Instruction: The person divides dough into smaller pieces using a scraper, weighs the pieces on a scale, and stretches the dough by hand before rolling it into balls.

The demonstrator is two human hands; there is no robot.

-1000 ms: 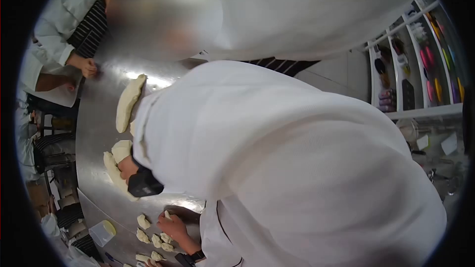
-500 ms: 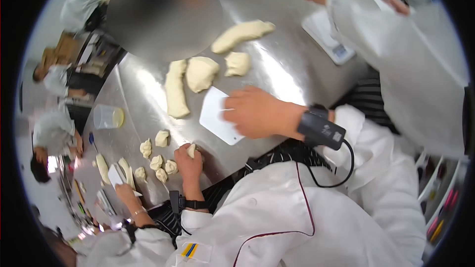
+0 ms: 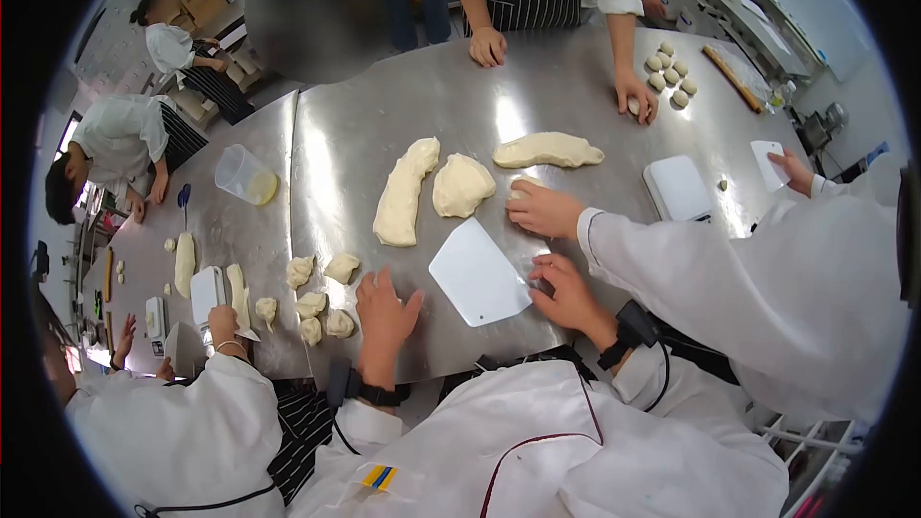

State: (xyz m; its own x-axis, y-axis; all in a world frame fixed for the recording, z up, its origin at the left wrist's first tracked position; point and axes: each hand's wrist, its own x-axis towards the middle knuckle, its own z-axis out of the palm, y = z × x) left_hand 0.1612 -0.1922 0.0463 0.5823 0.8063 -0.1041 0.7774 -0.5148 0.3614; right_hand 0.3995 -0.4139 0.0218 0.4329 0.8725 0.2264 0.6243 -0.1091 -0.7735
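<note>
My left hand point(image 3: 388, 315) is open above the steel table, thumb spread, with nothing in it. Just left of it lie several small torn dough pieces point(image 3: 311, 305). A white dough scraper point(image 3: 477, 273) lies flat between my hands. My right hand point(image 3: 568, 294) is beside the scraper's right edge, fingers loosely bent and apart, holding nothing visible. Beyond the scraper sit a large dough lump point(image 3: 462, 185), a long dough strip point(image 3: 407, 192) and another dough strip point(image 3: 548, 150). A co-worker's hand point(image 3: 545, 207) from the right covers a pale dough piece, mostly hidden.
A plastic measuring jug point(image 3: 246, 175) with yellowish liquid stands at left. White scales point(image 3: 677, 188) sit at right, and another scale point(image 3: 207, 294) at left by a co-worker. Across the table, a person's hand point(image 3: 634, 99) touches a dough ball near several round balls point(image 3: 671, 75). A rolling pin point(image 3: 732, 79) lies beyond.
My right hand has let go of the scraper, which now lies flat. My left hand has released a small dough piece and opened. The co-worker's hand has reached in from the right.
</note>
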